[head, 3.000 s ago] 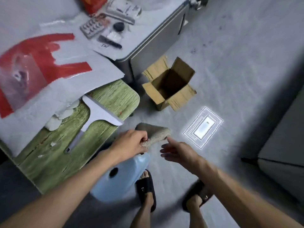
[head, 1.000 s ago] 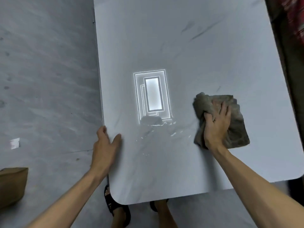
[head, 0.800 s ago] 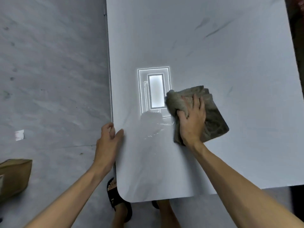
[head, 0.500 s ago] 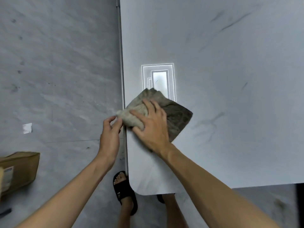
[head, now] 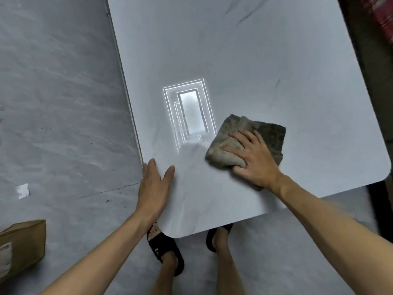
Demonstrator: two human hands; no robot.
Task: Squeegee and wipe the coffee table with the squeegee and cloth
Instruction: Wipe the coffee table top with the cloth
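A glossy pale grey coffee table (head: 244, 60) fills the upper right of the head view, with a ceiling light mirrored in its top. A folded grey-brown cloth (head: 265, 133) lies on the table near its front edge. My right hand (head: 253, 158) presses down on the cloth, fingers spread over its left half. My left hand (head: 155, 179) lies flat and open on the table's left edge, holding nothing. The squeegee is not in view.
A brown cardboard box (head: 21, 248) sits on the grey floor at the lower left. My feet in black sandals (head: 165, 250) stand partly under the table's front edge. A dark strip with red patterned fabric (head: 385, 18) runs along the table's right side.
My right hand has slid the cloth from the table's left edge back to the right. My left hand has gone from touching the cloth's corner to lying flat on the table edge.
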